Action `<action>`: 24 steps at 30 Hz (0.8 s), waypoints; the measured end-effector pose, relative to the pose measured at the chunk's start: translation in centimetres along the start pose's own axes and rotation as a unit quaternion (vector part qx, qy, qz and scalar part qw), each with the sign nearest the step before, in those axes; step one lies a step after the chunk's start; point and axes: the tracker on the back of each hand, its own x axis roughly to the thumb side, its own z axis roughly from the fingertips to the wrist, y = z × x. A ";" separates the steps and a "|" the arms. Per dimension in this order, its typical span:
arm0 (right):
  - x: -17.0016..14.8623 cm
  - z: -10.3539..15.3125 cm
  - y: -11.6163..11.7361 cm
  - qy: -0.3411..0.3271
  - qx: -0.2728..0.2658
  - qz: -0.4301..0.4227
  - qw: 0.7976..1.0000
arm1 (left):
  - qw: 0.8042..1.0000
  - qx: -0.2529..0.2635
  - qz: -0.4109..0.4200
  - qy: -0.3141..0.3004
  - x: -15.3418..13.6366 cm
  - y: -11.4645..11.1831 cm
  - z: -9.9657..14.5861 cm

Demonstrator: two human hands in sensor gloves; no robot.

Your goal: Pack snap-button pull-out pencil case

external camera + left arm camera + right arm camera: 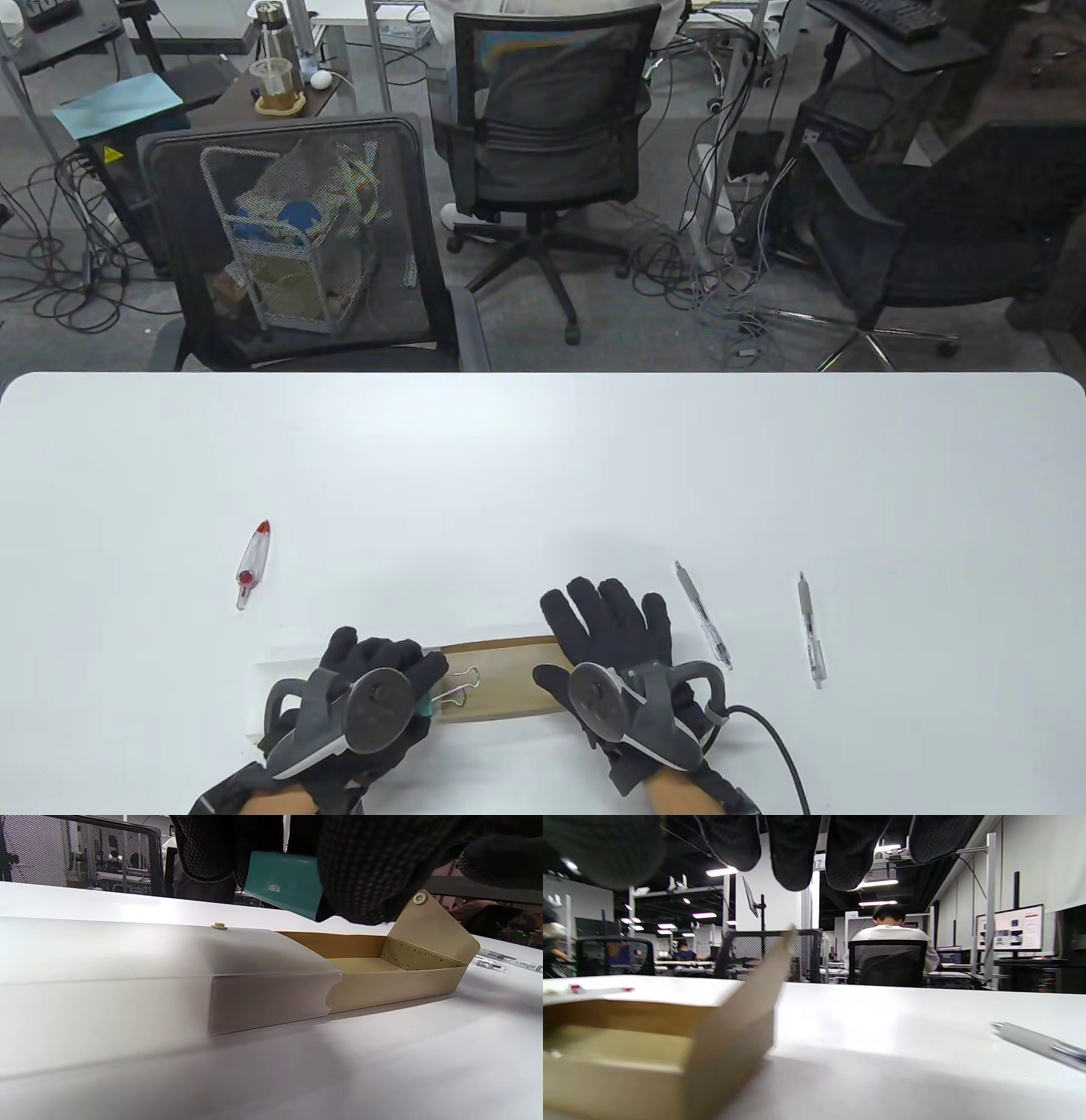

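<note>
The pencil case lies at the table's front: a frosted clear sleeve on the left and a brown inner tray pulled out to the right. In the left wrist view the sleeve, the open tray and its raised end flap with a snap button show. My left hand pinches a teal binder clip above the tray near the sleeve's mouth; the clip also shows in the left wrist view. My right hand is open with fingers spread over the tray's right end, holding nothing.
Two pens lie to the right of my right hand; one shows in the right wrist view. A clear red-tipped pen-like item lies to the far left. Office chairs stand beyond the table's far edge.
</note>
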 end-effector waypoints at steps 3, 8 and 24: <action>2.4 -0.2 -0.5 -0.020 -0.008 0.004 1.000 | 1.000 -0.002 -0.008 0.004 0.0 0.0 0.1; 6.3 -1.5 0.0 -0.073 0.033 0.039 0.996 | 1.000 0.005 -0.019 0.001 0.1 0.2 0.3; 8.8 -1.7 2.6 -0.105 0.013 0.045 0.993 | 1.000 0.012 -0.021 -0.005 -0.2 0.1 0.3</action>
